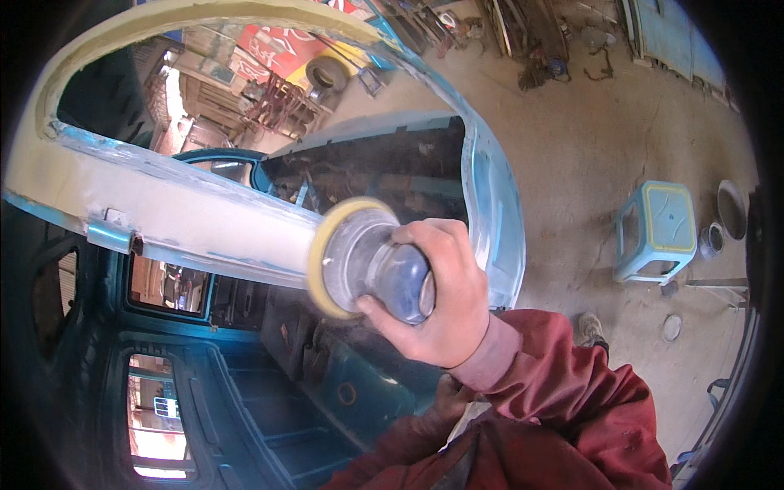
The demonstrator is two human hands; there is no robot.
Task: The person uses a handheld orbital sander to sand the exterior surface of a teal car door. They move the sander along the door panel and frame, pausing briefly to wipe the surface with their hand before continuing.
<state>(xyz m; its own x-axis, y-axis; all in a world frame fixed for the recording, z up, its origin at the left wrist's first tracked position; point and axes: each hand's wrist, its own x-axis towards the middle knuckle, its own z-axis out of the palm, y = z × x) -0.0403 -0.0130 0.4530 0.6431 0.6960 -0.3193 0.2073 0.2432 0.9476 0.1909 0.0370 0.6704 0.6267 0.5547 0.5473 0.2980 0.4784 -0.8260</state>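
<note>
Outdoors on a dusty workshop yard, the right hand [437, 294] closed its fingers around a round sander [363, 260], mid-sanding the filler-coated car door frame [196, 216], likely needing steady passes onward; left hand unseen.

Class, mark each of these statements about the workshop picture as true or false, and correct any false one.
1. The right hand grips a round sander. True.
2. The sander's yellow-rimmed disc meets the cream-filled door frame. True.
3. The plastic stool on the ground is red. False: it is light blue with a yellowish edge.
4. The sleeve is bright green. False: it is dark red.
5. The left hand holds the sander too. False: only one hand is on it.
</note>
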